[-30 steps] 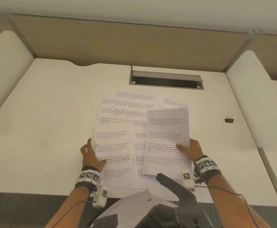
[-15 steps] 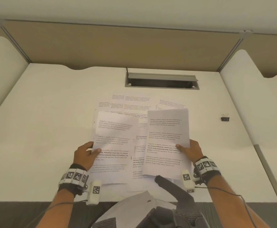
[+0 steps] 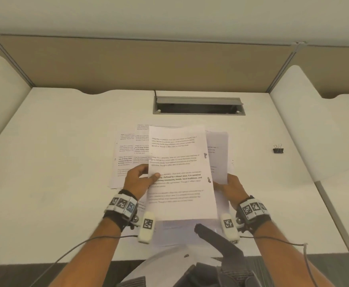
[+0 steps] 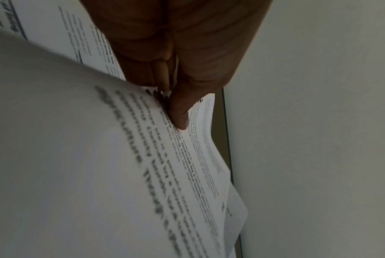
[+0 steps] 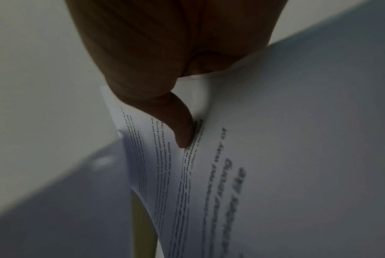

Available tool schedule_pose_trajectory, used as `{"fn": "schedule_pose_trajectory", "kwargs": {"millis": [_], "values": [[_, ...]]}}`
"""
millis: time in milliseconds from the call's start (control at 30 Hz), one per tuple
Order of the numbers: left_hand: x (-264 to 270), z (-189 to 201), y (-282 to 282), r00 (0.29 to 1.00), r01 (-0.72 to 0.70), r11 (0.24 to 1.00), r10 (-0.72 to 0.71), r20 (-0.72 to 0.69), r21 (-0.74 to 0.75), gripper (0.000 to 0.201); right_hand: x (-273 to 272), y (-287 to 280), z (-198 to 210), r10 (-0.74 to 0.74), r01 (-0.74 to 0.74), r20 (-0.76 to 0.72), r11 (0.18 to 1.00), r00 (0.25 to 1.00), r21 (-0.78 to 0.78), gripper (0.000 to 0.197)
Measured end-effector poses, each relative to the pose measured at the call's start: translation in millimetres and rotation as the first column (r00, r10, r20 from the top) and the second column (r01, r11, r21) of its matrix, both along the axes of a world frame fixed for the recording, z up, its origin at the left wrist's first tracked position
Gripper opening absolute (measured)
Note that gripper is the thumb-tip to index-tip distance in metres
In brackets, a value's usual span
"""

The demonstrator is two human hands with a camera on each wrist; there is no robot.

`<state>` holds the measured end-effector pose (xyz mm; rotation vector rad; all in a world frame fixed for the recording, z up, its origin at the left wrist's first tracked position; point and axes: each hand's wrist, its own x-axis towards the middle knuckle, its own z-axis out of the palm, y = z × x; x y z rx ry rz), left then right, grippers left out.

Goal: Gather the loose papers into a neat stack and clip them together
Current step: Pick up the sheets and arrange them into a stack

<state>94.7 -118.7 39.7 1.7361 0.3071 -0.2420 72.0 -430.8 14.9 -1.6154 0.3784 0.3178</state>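
Left hand (image 3: 138, 181) has carried sheet (image 3: 179, 172) across, over right hand (image 3: 232, 186) bundle (image 3: 219, 154); both hands' fingers pinch paper edges. Paper light, floppy, slippery: grip side edges.

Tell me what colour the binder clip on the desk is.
Black binder clip, seen best from the head view.

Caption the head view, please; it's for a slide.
Left hand brings a printed sheet over sheets in the right hand; binder clip waits.

- The worktop (image 3: 65, 162) is viewed from above, forward and down, by the head camera.
- Each wrist view is taken very near, along its hand.
- The held papers (image 3: 179, 172) are shared by all views.
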Motion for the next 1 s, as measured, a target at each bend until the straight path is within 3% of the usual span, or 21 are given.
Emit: {"fn": "schedule_pose_trajectory", "kwargs": {"millis": [200, 367, 467, 567, 633, 833, 933, 1000], "values": [[2, -2, -19, 1.0, -0.021, 1.0, 0.021, 0.007, -0.015, 0.042, -3, 1, 12, -0.034, 0.032, 0.013, 0.99, 0.999, 0.135, 0.046], [5, -8, -28, 0.994, 0.104, 0.994, -0.104, -0.017, -0.019, 0.057, -8, 0, 22, 0.016, -0.02, 0.024, 0.986, 1.0, 0.168, 0.041], [6, -12, -32, 0.99, 0.141, 0.99, -0.14, -0.018, 0.003, 0.066, -10, -1, 25, 0.011, -0.005, -0.029, 0.978, 1.0, 0.211, 0.032], [7, -12, -39, 0.99, 0.138, 0.99, -0.138, -0.021, -0.015, 0.079, -11, -2, 30, 0.017, 0.019, -0.131, 0.962, 0.991, 0.274, 0.049], [7, -14, -44, 0.99, 0.136, 0.99, -0.137, -0.033, -0.02, 0.086, -11, -2, 31, 0.048, -0.018, -0.104, 0.961, 0.993, 0.274, 0.043], [9, -15, -43, 0.991, 0.114, 0.991, -0.119, -0.063, -0.067, 0.067, -11, -5, 28, -0.009, 0.013, -0.023, 0.977, 1.0, 0.214, 0.045], [16, -27, -23, 0.995, 0.006, 0.999, -0.011, -0.102, -0.042, 0.032, -12, -11, 27, -0.053, 0.054, -0.009, 0.977, 0.999, 0.207, 0.043], [23, -39, -3, 0.991, -0.067, 0.996, 0.074, -0.11, 0.061, 0.024, -14, -16, 25, -0.09, 0.09, -0.012, 0.978, 0.996, 0.188, 0.041]]}}
